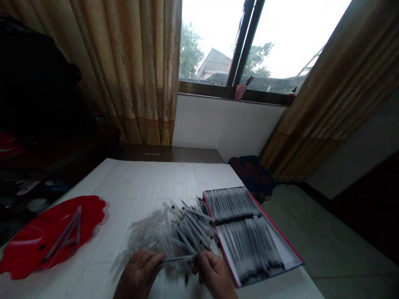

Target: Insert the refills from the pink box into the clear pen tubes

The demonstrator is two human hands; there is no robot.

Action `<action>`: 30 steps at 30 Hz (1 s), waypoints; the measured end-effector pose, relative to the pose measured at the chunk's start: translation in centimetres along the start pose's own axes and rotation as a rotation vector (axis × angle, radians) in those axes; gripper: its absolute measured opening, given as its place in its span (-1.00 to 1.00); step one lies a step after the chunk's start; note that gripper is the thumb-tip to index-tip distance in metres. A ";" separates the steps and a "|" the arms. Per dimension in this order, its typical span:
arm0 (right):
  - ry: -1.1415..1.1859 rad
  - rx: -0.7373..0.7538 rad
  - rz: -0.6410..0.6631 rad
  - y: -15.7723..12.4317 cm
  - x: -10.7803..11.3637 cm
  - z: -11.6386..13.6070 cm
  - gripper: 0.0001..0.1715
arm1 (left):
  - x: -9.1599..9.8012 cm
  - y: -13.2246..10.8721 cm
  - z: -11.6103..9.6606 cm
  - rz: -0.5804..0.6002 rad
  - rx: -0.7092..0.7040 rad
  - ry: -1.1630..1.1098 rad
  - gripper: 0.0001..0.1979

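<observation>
**Main risks: slipping, snagging, tipping**

We're holding one thin pen [179, 259] roughly level between both hands, across the near side of the loose pile [170, 234]. The left hand [139, 272] is pinching one end; the right hand's [215, 274] thumb and fingers are gripping the other. Blur is hiding exact fingertip contact.

Slip: we're gripping only the ends of a narrow, probably slick barrel, so an uneven pull could be dropping it into the pile among lookalikes.

Snag: clear tubes [146, 234] and dark-tipped pens [193, 228] are lying crisscrossed just beyond our knuckles. A dragging hand could be rolling some across the white table [156, 178].

Tip: the pink-edged box [288, 253] is sitting right beside the pile, its right side running along the table edge, floor [299, 211] beyond. We're not seeing whether it's overhanging. Our right hand is sitting just beside its near corner; a bump could be shifting the box or scrambling its two packed rows [249, 245].
</observation>
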State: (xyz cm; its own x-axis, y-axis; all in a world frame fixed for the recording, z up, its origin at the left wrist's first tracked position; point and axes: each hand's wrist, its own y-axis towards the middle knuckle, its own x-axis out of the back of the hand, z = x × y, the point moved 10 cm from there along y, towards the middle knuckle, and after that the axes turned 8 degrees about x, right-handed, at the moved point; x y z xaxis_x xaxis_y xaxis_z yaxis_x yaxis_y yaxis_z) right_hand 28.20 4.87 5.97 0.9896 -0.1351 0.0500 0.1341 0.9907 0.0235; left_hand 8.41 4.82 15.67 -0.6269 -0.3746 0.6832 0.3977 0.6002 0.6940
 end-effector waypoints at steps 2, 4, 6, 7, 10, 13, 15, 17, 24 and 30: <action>0.009 -0.030 -0.008 -0.1 0.0 -0.2 -0.27 | -0.2 0.0 0.0 0.009 -0.003 0.001 -0.75; 0.031 -0.025 -0.017 -0.2 0.1 -0.1 -0.29 | -0.4 0.0 0.0 0.024 -0.002 -0.003 -0.76; 0.055 -0.003 -0.018 -0.2 0.2 -0.1 -0.33 | -0.5 0.0 -0.1 0.032 0.000 -0.012 -0.77; 0.067 0.007 -0.020 -0.2 0.2 -0.1 -0.35 | -0.5 0.1 -0.1 0.035 0.004 -0.017 -0.77; 0.101 0.029 -0.032 -0.3 0.4 -0.1 -0.40 | -0.4 0.2 -0.4 0.046 0.006 -0.030 -0.79; 0.128 0.056 -0.054 -0.3 0.8 -0.1 -0.46 | -0.3 0.3 -0.6 0.060 0.000 -0.028 -0.80; 0.149 0.066 -0.068 -0.4 1.0 -0.2 -0.48 | -0.4 0.2 -0.6 0.083 -0.006 -0.026 -0.81; 0.177 0.065 -0.078 -0.4 1.1 -0.3 -0.50 | -0.7 0.1 -0.5 0.113 -0.011 -0.030 -0.83; 0.211 0.052 -0.078 -0.5 0.9 -0.6 -0.44 | -1.4 -0.3 -0.3 0.152 -0.014 -0.042 -0.84; 0.147 0.070 -0.073 -0.4 0.7 -0.5 -0.49 | -1.6 -0.5 -0.2 0.162 -0.014 -0.039 -0.86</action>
State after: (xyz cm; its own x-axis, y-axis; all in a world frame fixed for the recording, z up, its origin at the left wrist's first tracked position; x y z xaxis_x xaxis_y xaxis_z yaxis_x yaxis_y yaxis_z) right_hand 28.88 4.40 5.46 0.9750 -0.1982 -0.1005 0.2074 0.9739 0.0918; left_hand 9.36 4.96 14.28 -0.5787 -0.2460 0.7775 0.5052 0.6403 0.5786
